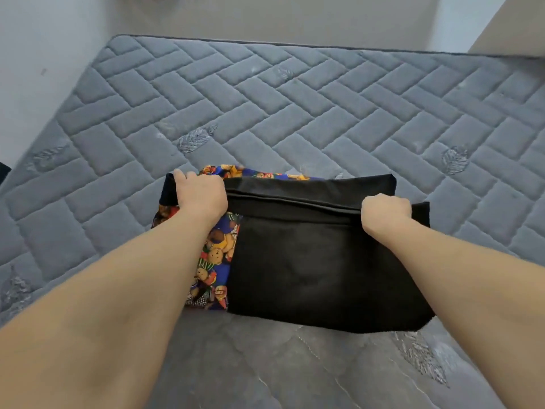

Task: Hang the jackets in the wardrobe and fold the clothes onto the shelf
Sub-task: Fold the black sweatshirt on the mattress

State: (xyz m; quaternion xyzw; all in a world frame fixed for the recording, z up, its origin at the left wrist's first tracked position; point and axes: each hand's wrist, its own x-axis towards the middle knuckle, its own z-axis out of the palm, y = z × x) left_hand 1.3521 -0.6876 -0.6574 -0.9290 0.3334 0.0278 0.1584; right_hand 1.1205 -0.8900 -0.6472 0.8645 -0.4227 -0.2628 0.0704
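Note:
A black garment (321,270) lies folded on the grey quilted mattress (265,107), near its front edge. Under it, sticking out at the left and the far side, is a blue cloth printed with teddy bears (216,258). My left hand (200,193) grips the far left edge of the black garment, fingers curled over the fold. My right hand (386,212) grips the same folded edge on the right, fingers tucked under the fabric. Both hands hold that edge a little above the rest of the garment.
The mattress fills most of the view, with a white wall (38,54) along its left side and a beige floor (280,16) beyond its far edge. A pale panel (513,28) stands at the far right corner.

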